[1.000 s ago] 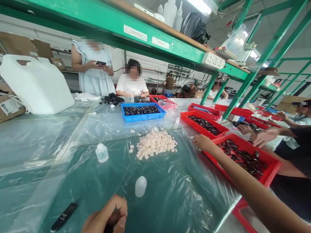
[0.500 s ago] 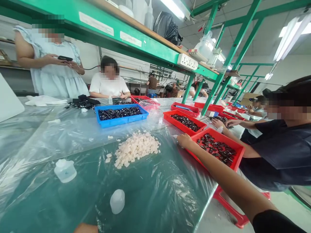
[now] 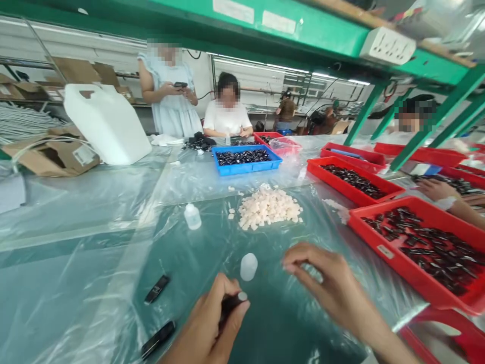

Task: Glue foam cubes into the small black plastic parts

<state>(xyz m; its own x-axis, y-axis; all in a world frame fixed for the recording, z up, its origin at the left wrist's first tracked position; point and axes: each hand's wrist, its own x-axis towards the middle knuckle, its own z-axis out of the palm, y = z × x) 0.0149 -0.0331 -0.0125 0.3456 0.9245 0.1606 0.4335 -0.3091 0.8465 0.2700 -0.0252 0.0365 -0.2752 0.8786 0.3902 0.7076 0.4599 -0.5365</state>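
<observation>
My left hand (image 3: 212, 318) is closed around a small dark piece (image 3: 232, 304) with a pale round end. My right hand (image 3: 328, 280) hovers to the right, its thumb and forefinger pinched together; whatever lies between the tips is too small or blurred to make out. A translucent white round container (image 3: 249, 267) stands between the hands on the plastic-covered table (image 3: 212, 258). To the left lie two glossy black pieces, one farther off (image 3: 157, 289) and one nearer (image 3: 158, 339). Beyond the hands are a heap of pale small blocks (image 3: 267, 207) and a small white bottle (image 3: 192, 217).
Red trays of black pieces (image 3: 397, 247) (image 3: 352, 179) line the right side, and a blue tray (image 3: 246, 169) sits farther back. A white jug (image 3: 108, 124) and a cardboard box (image 3: 56, 154) stand back left. A green shelf beam (image 3: 326, 33) crosses overhead. Co-workers are around the table.
My view has turned left and down. My right hand has come back from the red tray's edge to over the table. My left hand, barely visible before, now shows with the dark piece.
</observation>
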